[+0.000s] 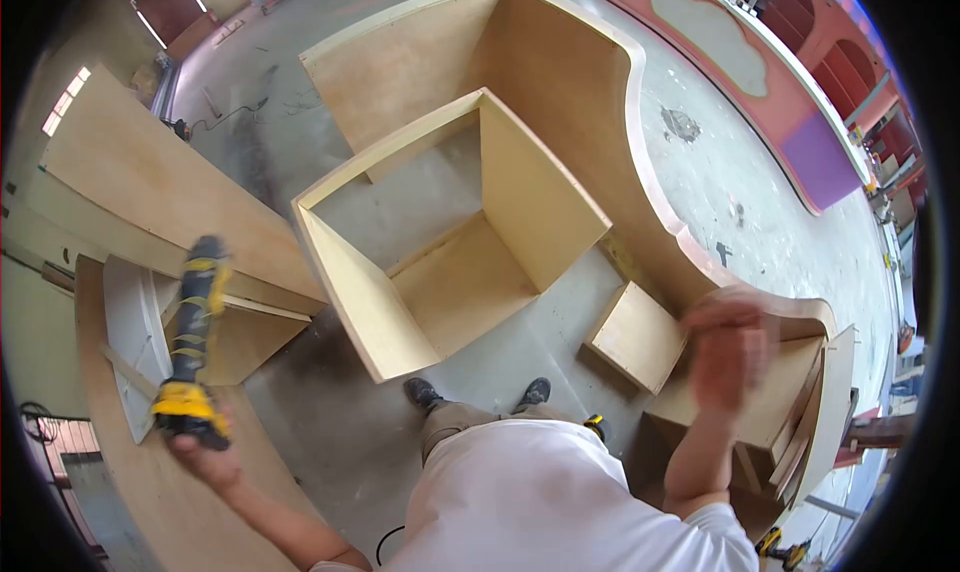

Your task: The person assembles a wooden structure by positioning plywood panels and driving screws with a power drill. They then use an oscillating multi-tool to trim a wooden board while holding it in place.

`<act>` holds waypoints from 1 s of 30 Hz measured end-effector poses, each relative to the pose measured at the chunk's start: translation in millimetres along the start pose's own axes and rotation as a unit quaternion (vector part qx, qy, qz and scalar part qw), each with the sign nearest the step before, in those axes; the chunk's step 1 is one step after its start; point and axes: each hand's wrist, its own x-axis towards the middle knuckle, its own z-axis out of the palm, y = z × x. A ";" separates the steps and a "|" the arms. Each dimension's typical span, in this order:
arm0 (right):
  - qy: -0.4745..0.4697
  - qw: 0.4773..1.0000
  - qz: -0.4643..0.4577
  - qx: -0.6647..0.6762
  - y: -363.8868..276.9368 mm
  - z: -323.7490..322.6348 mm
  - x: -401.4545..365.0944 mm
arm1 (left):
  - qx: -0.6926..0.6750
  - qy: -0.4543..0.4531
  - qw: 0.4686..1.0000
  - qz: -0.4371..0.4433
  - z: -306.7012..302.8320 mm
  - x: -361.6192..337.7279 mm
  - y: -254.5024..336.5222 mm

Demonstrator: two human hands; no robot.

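Observation:
My left hand (205, 460) is at the lower left, wrapped about the lower end of a yellow-and-black cordless power tool (192, 347). The tool stands nearly upright, its long dark body pointing away from me; its exact kind is not clear. My right hand (732, 337) is raised on the right, smeared by motion, and its fingers cannot be made out. Behind it in the view are a small plywood box (638, 340) and a curved plywood cabinet (770, 397). Ahead of my feet lies an open plywood frame box (465, 282).
A large curved plywood counter (560, 62) bends round the far side and right. Plywood panels (150, 162) lean at the left. A pink-and-purple counter (720, 62) stands at the far right. Another yellow-and-black tool (783, 550) lies at the lower right. A cable (225, 120) trails across the floor.

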 end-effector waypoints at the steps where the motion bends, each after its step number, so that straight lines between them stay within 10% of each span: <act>1: -0.030 0.996 0.080 0.010 20.7 -16.2 -17.6 | -0.014 -0.069 0.997 -0.020 40.2 -23.6 6.5; 3: -0.068 0.956 0.280 0.051 52.3 -41.2 -56.6 | -0.032 -0.153 0.986 -0.064 134.3 -74.4 20.8; 10: -0.009 0.809 0.477 0.343 81.2 -96.0 -85.0 | -0.124 -0.624 0.756 -0.152 366.7 -212.2 34.7; 15: 0.234 0.690 0.526 0.439 120.0 -134.7 -87.0 | 0.021 -0.770 0.595 0.228 440.1 -308.9 24.1; 17: 0.252 0.741 0.533 0.322 144.9 -155.2 -83.2 | 0.008 -0.789 0.547 0.279 468.6 -317.1 7.2; 27: 0.207 0.864 0.446 0.107 187.2 -209.6 85.6 | 0.035 -0.762 0.646 0.044 629.4 -232.9 -30.9; 30: 0.186 0.886 0.422 0.049 207.3 -221.6 153.4 | 0.161 -0.664 0.715 0.152 668.6 -201.7 -75.7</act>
